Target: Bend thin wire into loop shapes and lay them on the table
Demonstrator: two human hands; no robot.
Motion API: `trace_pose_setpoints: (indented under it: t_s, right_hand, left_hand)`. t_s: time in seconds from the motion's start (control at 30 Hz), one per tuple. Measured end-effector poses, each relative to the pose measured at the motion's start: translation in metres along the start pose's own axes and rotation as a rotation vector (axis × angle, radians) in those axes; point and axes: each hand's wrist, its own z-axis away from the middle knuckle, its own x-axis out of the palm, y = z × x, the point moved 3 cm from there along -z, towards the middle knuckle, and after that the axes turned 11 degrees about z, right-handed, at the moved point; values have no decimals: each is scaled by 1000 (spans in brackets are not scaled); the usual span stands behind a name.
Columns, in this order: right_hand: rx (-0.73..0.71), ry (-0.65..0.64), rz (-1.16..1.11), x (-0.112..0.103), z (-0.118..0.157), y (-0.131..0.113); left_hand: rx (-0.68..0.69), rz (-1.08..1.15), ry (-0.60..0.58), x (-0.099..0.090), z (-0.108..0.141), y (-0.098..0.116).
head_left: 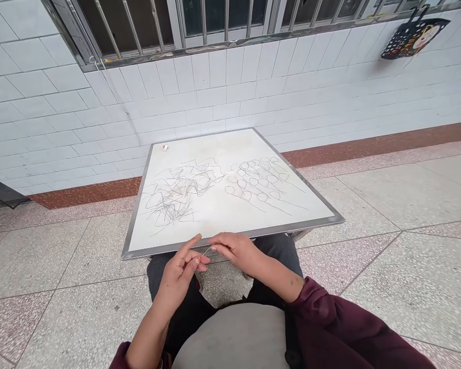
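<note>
While both hands meet at the near edge of the white, square, grey-rimmed tabletop (pixel 230 233), one thin, light-catching wire-like strand (pixel 206 250) spans them, above the lap. Left hand (pixel 173 279): thumb and a finger pinch the strand, index finger extended, other fingers loosely bent. Right hand (pixel 243 252): thumb and forefinger pinch it toward the other end, remaining fingers bunched together. Step in hand looks like handling or shaping this single strand; any further bending would call for a firm left hold and small, controlled right fingertip motion, judging by how fine it is.

On the tabletop, left side: loose tangle of thin, dark, wavy strands (pixel 172 205), overlapping. Right side: rows of thin strands with round loops and straight tails (pixel 258 183), some overlapping. Small white-and-red item (pixel 165 148) near the far left corner, too small to identify.

Hard to make out: strand's exact ends and any bend between the fingers; its material; right fingertips' undersides, turned away. Tangle too dense to separate or count; palest loops fade into the white surface.
</note>
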Motion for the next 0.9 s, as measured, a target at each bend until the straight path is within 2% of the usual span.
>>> trace_pose_setpoints:
  t_s: [0.1, 0.2, 0.37, 0.5, 0.7, 0.9]
  right_hand:
    - [66, -19, -19, -2, 0, 3]
    - [41, -20, 0, -3, 0, 4]
    - [-50, 59, 144, 4, 2, 6]
    - [-78, 89, 245, 12, 4, 3]
    - [-116, 105, 352, 14, 5, -8]
    - [-227, -24, 324, 26, 5, -16]
  left_hand:
    - [-33, 268, -70, 4, 3, -2]
    - [-27, 502, -86, 7, 5, -5]
    - [14, 714, 35, 12, 4, -11]
    - [71, 728, 118, 17, 2, -11]
    - [192, 627, 275, 18, 0, -8]
    - [295, 489, 346, 16, -1, -3]
